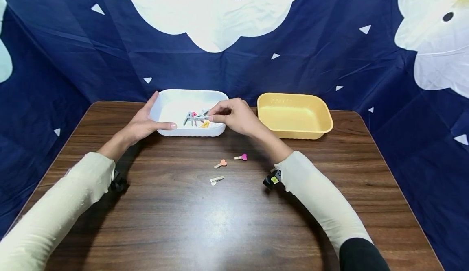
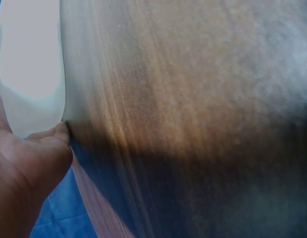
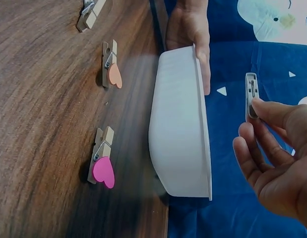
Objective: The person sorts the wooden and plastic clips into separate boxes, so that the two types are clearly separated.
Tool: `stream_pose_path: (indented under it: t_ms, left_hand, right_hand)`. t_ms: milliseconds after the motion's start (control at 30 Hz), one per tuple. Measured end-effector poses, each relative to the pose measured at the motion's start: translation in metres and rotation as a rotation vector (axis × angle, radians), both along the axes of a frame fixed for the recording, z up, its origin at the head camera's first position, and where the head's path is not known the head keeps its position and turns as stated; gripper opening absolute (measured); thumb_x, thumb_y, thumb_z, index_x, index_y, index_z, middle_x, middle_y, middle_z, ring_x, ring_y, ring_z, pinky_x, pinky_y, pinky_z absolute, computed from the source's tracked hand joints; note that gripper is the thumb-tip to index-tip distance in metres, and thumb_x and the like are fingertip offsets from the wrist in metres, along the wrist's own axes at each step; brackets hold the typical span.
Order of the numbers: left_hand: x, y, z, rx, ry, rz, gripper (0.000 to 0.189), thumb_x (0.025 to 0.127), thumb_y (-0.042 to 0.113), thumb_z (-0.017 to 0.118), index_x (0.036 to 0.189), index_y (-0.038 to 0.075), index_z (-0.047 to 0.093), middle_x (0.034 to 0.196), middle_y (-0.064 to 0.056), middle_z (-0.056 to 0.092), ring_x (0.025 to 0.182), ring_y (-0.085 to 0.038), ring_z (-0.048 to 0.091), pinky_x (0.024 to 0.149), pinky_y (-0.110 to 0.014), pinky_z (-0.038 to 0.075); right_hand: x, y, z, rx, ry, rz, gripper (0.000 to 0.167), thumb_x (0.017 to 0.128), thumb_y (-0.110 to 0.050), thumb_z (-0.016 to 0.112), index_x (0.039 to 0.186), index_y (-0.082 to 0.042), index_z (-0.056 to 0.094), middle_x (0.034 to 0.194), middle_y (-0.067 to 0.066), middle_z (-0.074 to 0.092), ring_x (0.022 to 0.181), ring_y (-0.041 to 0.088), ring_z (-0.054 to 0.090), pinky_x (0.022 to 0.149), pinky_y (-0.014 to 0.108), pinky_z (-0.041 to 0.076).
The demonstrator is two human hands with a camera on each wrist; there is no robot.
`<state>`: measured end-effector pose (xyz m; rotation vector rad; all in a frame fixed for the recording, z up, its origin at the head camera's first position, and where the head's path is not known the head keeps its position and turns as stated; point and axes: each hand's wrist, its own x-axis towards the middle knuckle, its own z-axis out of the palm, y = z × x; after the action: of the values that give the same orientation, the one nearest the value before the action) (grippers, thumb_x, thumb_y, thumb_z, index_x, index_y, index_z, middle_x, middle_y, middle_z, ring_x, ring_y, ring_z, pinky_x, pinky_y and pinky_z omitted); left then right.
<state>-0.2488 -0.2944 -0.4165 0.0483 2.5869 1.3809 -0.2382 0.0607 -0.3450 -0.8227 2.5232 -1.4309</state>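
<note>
My left hand (image 1: 141, 124) grips the left end of a white plastic basin (image 1: 192, 132), thumb along the front rim and fingers at the back. Between the thumb and fingers of my right hand (image 1: 236, 116) is a grey clothespin (image 3: 251, 91), held over the basin's right part. Below it in the basin lie another grey clothespin (image 1: 187, 119), a yellow piece (image 1: 205, 124) and a pink one (image 1: 194, 114), partly covered. The left wrist view has my left thumb (image 2: 46, 141) against the basin's edge.
Three small wooden clothespins lie on the brown table (image 1: 165, 222): one with an orange heart (image 1: 223, 162), one with a magenta heart (image 1: 244, 157), one with a whitish heart (image 1: 213, 182). A yellow basin (image 1: 293, 134) stands at the back right, before a blue cloth (image 1: 311, 67).
</note>
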Motion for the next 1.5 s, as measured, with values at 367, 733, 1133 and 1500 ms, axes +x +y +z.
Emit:
stream_pose_path:
  t_ms: [367, 733, 1133, 1500]
  left_hand:
    - [0.000, 0.000, -0.001, -0.001, 0.001, 0.001, 0.146, 0.090, 0.030, 0.098, 0.180, 0.031, -0.016, 0.191, 0.000, -0.011, 0.178, -0.031, -0.007, 0.144, -0.062, 0.003]
    - [-0.001, 0.004, -0.003, -0.006, -0.005, 0.000, 0.147, 0.089, 0.033, 0.100, 0.180, 0.032, -0.016, 0.191, 0.003, -0.010, 0.178, -0.030, -0.006, 0.145, -0.061, 0.003]
    - [-0.001, 0.000, -0.001, -0.008, -0.007, 0.010, 0.146, 0.090, 0.032, 0.099, 0.180, 0.031, -0.016, 0.191, 0.002, -0.011, 0.178, -0.029, -0.008, 0.145, -0.061, 0.002]
    - [-0.003, 0.001, -0.002, -0.029, -0.003, 0.010, 0.146, 0.089, 0.032, 0.099, 0.180, 0.033, -0.016, 0.191, 0.002, -0.011, 0.178, -0.031, -0.007, 0.144, -0.062, 0.003]
  right_hand:
    - [-0.015, -0.009, -0.001, 0.012, 0.018, -0.125, 0.007, 0.102, -0.017, 0.086, 0.106, -0.012, 0.090, 0.099, 0.004, 0.086, 0.085, 0.011, 0.066, 0.076, 0.022, 0.052]
    - [-0.027, -0.017, -0.003, -0.004, 0.009, -0.189, 0.007, 0.102, -0.016, 0.086, 0.106, -0.011, 0.089, 0.098, 0.006, 0.085, 0.085, 0.010, 0.068, 0.074, 0.022, 0.052]
    - [-0.039, -0.030, -0.005, 0.021, 0.000, -0.209, 0.010, 0.105, -0.019, 0.084, 0.107, -0.011, 0.089, 0.102, 0.006, 0.086, 0.092, 0.013, 0.070, 0.078, 0.021, 0.052]
    - [-0.050, -0.038, -0.009, 0.036, -0.019, -0.237, 0.010, 0.106, -0.020, 0.083, 0.107, -0.012, 0.088, 0.102, 0.003, 0.085, 0.092, 0.013, 0.069, 0.080, 0.024, 0.053]
